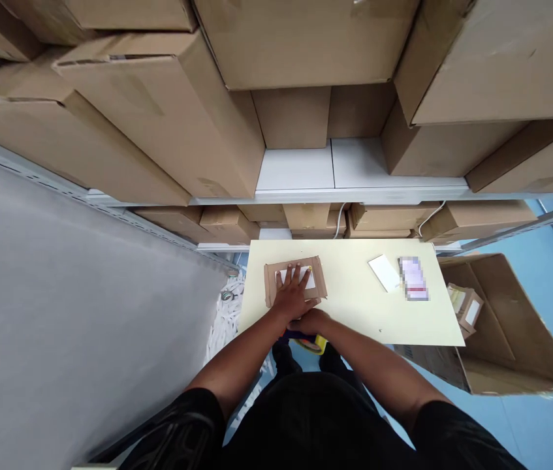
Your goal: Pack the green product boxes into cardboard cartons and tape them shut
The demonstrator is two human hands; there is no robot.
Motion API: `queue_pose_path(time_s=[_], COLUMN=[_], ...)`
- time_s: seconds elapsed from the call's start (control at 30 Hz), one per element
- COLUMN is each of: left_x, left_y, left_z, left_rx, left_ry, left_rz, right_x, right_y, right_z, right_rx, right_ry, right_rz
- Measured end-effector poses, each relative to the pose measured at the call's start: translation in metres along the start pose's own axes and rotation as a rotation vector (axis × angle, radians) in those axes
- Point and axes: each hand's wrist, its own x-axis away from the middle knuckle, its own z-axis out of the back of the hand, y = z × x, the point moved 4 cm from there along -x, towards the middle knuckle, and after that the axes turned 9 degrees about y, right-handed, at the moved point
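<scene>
My left hand (292,297) lies spread on a small flat cardboard parcel (321,275), pressing on its top. A white label (311,281) on the parcel shows between and beside the fingers. Close below, at the table's near edge, my right hand (311,321) is wrapped round a tape dispenser (322,343) with a yellow roll of tape. Part of the dispenser is hidden beneath the hand. Both hands are near each other, the right one just under the left wrist.
A cream table (354,323) carries a white card-like pad (384,273) and a pixelated rectangular item (413,279). An open carton (511,326) with small parcels (466,310) stands at right. Boxes (158,104) fill the shelves ahead. White paper strips (224,323) lie left.
</scene>
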Motion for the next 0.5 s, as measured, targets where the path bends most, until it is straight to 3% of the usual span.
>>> queue_pose_path(time_s=[0.1,0.2,0.27,0.33,0.4,0.5], left_x=[0.003,0.023,0.048,0.077,0.102,0.119], left_y=[-0.008,-0.033,-0.059,-0.084,-0.102,-0.108], left_z=[0.013,0.034,0.041,0.035,0.015,-0.017], left_rx=[0.090,0.196,0.244,0.311,0.420,0.625], left_ry=[-0.010,0.108,0.249,0.322,0.284,0.126], left_rz=[-0.015,0.016,0.133,0.302,0.468,0.540], right_x=[0.025,0.051,0.063,0.071,0.073,0.060], right_y=[0.027,0.072,0.098,0.109,0.102,0.078], right_z=[-0.008,0.031,0.076,0.121,0.152,0.169], right_rx=[0.007,-0.124,-0.125,-0.049,0.093,0.350], right_ry=[-0.058,-0.067,0.098,0.341,0.560,0.765], right_rz=[0.045,0.046,0.026,0.057,0.161,0.278])
